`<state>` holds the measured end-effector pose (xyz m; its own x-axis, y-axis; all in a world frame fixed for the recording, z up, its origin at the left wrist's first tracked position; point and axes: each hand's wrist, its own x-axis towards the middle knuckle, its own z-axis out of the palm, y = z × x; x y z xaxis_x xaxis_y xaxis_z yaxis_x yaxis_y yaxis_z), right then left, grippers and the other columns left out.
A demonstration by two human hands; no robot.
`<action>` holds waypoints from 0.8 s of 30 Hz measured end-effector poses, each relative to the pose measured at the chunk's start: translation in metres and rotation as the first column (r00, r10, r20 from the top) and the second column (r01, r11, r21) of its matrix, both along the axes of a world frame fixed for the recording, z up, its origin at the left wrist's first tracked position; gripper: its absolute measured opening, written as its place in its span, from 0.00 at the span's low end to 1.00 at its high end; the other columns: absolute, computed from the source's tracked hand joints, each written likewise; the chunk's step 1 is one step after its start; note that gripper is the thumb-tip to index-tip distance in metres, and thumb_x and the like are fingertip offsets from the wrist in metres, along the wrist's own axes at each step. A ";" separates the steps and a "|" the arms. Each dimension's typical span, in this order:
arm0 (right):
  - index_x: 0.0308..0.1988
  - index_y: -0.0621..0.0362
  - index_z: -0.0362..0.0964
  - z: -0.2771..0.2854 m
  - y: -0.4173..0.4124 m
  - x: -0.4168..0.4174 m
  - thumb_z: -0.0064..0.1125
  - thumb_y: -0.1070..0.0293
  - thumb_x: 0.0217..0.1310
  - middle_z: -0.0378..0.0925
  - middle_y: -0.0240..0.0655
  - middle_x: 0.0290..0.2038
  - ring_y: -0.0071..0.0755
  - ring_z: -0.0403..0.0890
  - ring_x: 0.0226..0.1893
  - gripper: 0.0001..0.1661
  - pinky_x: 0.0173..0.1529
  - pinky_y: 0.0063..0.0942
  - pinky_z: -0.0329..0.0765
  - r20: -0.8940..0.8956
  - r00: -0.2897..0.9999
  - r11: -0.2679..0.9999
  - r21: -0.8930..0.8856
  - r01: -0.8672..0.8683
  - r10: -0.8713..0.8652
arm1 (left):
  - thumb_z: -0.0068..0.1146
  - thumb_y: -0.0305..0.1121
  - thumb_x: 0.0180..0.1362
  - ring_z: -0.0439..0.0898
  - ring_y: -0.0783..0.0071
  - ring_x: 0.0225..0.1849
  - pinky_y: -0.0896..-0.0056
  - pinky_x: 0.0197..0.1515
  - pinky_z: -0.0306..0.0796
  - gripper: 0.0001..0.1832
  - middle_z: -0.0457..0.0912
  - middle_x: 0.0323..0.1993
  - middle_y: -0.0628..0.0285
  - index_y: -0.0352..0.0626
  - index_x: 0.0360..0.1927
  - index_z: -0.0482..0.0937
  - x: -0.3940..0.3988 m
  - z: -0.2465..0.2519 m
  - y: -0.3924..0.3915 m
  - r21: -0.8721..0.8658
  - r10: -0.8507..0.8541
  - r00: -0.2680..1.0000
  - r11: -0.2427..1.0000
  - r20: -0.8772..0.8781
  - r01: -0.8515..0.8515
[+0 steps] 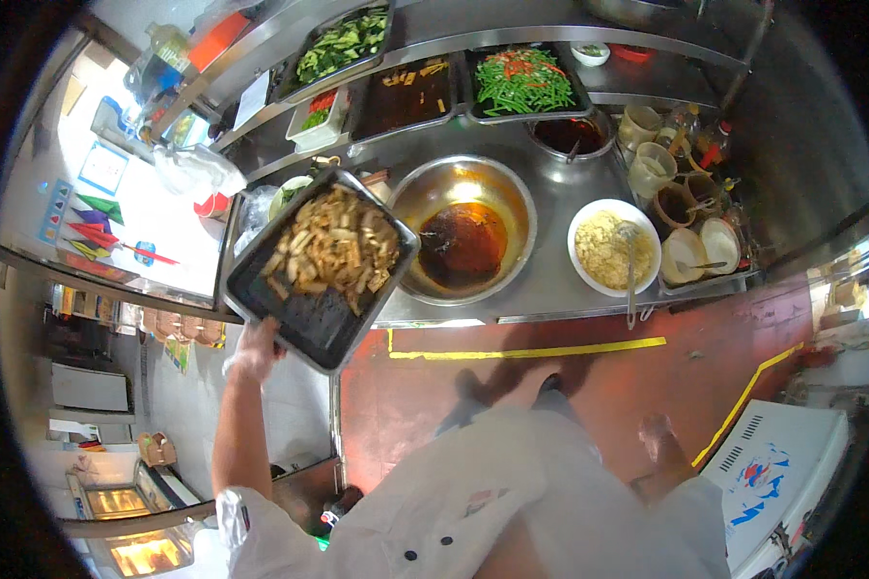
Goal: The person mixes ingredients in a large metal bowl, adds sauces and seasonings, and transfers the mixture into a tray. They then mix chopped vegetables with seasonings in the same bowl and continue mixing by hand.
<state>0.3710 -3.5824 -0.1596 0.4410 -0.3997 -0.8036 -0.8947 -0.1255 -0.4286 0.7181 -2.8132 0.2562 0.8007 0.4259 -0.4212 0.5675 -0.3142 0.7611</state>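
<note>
My left hand (257,351) grips the near edge of a dark rectangular tray (311,322) that holds sliced, cooked-looking food (333,242). The tray is tilted in view and overlaps the left rim of a large steel bowl (518,217) with dark reddish-brown liquid (463,242) in it. Down at my right side, over the red floor, hangs my right hand (655,434), blurred, its fingers not clear and nothing plainly in it. A white bowl (576,264) of pale yellow minced food with a metal spoon (631,268) stands right of the steel bowl.
Trays of sliced cucumber-like pieces (344,43), green beans (525,83) and sparse strips (403,98) line the shelf. A steel bowl of dark sauce (571,136) stands behind. Jugs and containers (652,168) crowd the counter's right end. A white appliance (775,470) stands at lower right.
</note>
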 end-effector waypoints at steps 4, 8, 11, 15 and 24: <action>0.43 0.52 0.79 -0.017 -0.025 0.018 0.53 0.64 0.73 0.82 0.29 0.36 0.31 0.83 0.34 0.09 0.38 0.31 0.80 0.112 0.989 0.994 0.044 0.095 -0.099 | 0.52 0.35 0.68 0.84 0.64 0.30 0.63 0.27 0.79 0.17 0.86 0.38 0.55 0.35 0.53 0.80 0.060 0.016 -0.064 0.115 -0.177 0.984 0.977 -0.027 0.179; 0.43 0.54 0.80 -0.025 -0.033 -0.030 0.54 0.63 0.73 0.82 0.30 0.36 0.31 0.83 0.34 0.10 0.38 0.31 0.80 0.081 0.991 0.992 0.077 0.098 -0.104 | 0.55 0.46 0.67 0.88 0.52 0.33 0.55 0.39 0.82 0.25 0.87 0.34 0.45 0.30 0.53 0.78 0.108 0.029 -0.118 0.606 -0.333 0.910 0.679 -0.246 0.413; 0.43 0.55 0.80 -0.031 -0.025 -0.088 0.54 0.62 0.72 0.82 0.30 0.35 0.31 0.82 0.33 0.11 0.38 0.31 0.80 -0.018 0.997 0.990 0.112 0.082 -0.081 | 0.58 0.43 0.64 0.86 0.43 0.37 0.47 0.43 0.80 0.22 0.86 0.37 0.41 0.36 0.54 0.79 0.119 0.046 -0.152 0.856 -0.491 0.843 0.317 -0.220 0.408; 0.43 0.56 0.81 -0.034 -0.002 -0.148 0.55 0.61 0.72 0.83 0.30 0.35 0.31 0.82 0.33 0.12 0.38 0.32 0.80 -0.157 0.984 0.979 0.169 0.115 -0.089 | 0.58 0.40 0.62 0.84 0.34 0.44 0.38 0.46 0.77 0.19 0.85 0.38 0.36 0.38 0.52 0.79 0.115 0.066 -0.180 0.956 -0.571 0.799 0.079 -0.189 0.282; 0.44 0.59 0.83 -0.031 0.017 -0.120 0.58 0.59 0.72 0.83 0.31 0.34 0.30 0.82 0.32 0.15 0.38 0.32 0.79 -0.155 0.987 0.990 0.123 0.070 -0.051 | 0.57 0.43 0.63 0.84 0.36 0.47 0.41 0.52 0.78 0.23 0.85 0.40 0.36 0.38 0.55 0.80 0.109 0.039 -0.171 0.888 -0.493 0.843 0.260 -0.215 0.378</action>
<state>0.2513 -3.5657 -0.1908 0.2885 -0.3114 -0.9054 -0.9547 -0.0220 -0.2966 0.8269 -2.9837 0.2952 0.9972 0.0654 0.0356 0.0684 -0.9934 -0.0920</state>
